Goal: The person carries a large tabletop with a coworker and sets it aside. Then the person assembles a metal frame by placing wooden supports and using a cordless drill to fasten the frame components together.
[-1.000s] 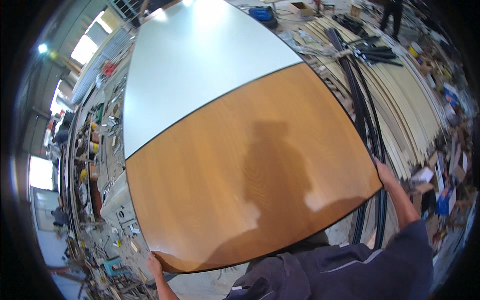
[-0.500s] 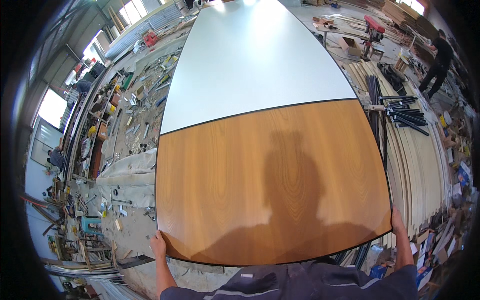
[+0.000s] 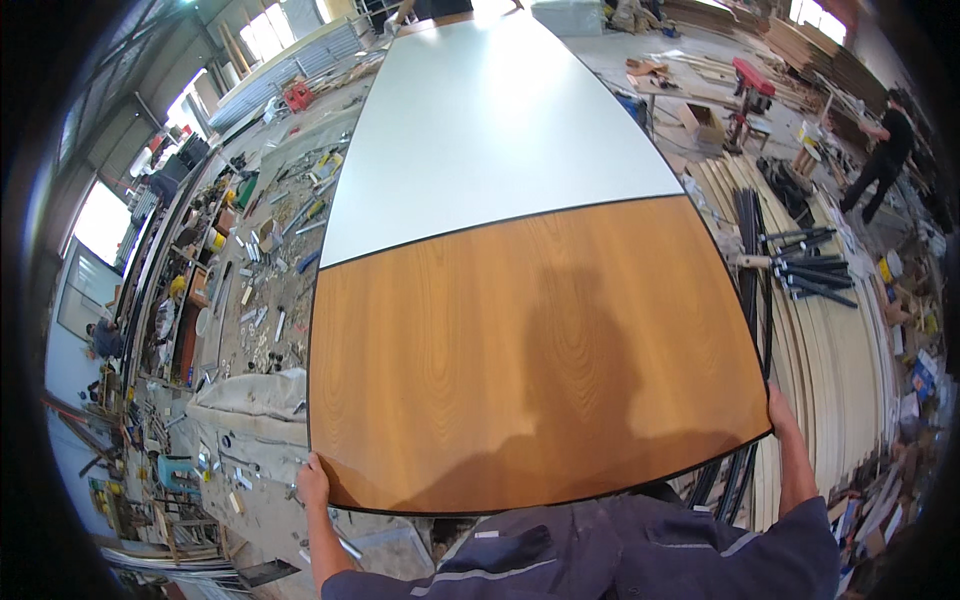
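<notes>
Brown-and-white panel (image 3: 430, 330) across the centre of the frame, gripped at its lower-left corner by the left hand (image 3: 314, 484), near its lower-right corner by the right hand (image 3: 786, 412), planks (image 3: 838, 385) at right, black tubes (image 3: 818, 274) on top.

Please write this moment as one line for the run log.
left hand: holds panel by near left corner | right hand: holds near right corner | panel: white far, brown near

grey floor (image 3: 622, 50) with scattered metal pieces (image 3: 279, 322), rumpled pale sheet (image 3: 245, 402), turquoise stool (image 3: 178, 470)
</notes>
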Available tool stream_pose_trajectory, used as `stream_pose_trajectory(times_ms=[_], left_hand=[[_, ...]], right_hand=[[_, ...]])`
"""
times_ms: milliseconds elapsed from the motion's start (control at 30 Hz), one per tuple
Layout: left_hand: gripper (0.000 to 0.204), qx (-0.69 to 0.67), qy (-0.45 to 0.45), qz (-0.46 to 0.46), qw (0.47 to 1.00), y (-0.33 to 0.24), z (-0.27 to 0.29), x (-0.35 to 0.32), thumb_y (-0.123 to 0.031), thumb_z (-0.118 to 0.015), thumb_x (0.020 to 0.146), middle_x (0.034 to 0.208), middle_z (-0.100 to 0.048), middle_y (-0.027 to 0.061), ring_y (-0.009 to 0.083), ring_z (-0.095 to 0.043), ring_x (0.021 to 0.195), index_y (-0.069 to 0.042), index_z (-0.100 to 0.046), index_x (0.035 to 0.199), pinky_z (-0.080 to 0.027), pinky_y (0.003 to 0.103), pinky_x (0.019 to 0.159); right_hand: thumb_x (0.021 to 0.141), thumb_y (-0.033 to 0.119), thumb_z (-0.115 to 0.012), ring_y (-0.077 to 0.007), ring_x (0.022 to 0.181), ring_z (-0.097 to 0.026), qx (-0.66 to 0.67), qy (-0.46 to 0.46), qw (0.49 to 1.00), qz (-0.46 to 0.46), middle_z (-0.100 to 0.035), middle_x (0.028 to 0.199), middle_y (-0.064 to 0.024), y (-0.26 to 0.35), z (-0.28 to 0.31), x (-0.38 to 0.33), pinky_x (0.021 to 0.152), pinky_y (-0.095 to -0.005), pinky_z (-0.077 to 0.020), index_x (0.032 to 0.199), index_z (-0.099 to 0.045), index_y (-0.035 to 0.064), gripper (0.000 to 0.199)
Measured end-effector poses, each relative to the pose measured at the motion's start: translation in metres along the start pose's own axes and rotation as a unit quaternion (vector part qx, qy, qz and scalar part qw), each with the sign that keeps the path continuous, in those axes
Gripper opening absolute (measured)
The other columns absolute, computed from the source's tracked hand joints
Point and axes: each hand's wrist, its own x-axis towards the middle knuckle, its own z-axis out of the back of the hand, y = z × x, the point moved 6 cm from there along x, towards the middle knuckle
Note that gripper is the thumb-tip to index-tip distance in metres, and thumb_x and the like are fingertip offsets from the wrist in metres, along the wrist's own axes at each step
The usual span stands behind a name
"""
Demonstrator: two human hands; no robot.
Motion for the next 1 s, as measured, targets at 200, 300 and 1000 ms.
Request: stream_pose_trajectory(times_ms=[200,300,1000], left_hand=[[0.070,-0.003,-0.026,-0.012,1.000,-0.110,0.003,0.043,-0.052,-0.040,0.103,0.099,-0.065,0.0371,0.0535,-0.062,0.100,0.011,-0.069,0.099,-0.048,0.057,0.086],[0.066,-0.002,-0.031,-0.024,0.999,-0.159,-0.017,0.084,-0.049,-0.039,0.104,0.099,-0.066,0.0356,0.0535,-0.062,0.099,0.010,-0.070,0.099,-0.048,0.057,0.085],[0.061,0.037,-0.042,-0.084,0.995,-0.496,-0.085,0.385,-0.038,-0.032,0.106,0.099,-0.066,0.0349,0.0531,-0.063,0.096,0.009,-0.069,0.095,-0.049,0.059,0.086]], right_hand=[[0.106,0.049,-0.033,-0.0332,0.127,-0.057,-0.017,-0.002,1.000,-0.026,-0.061,0.134,-0.0244,0.072,-0.026,0.107,0.108,-0.0373,-0.0390,0.140,-0.051,-0.0090,0.070],[0.107,0.047,-0.032,-0.0328,0.128,-0.056,-0.014,-0.012,0.999,-0.026,-0.061,0.135,-0.0244,0.105,-0.033,0.173,0.109,-0.0370,-0.0382,0.141,-0.051,-0.0082,0.068],[0.107,0.045,-0.031,-0.0306,0.119,-0.061,-0.119,-0.022,0.987,0.106,-0.066,0.124,-0.0236,0.455,-0.114,0.598,0.100,-0.0401,-0.0440,0.129,-0.060,-0.0019,0.059]])
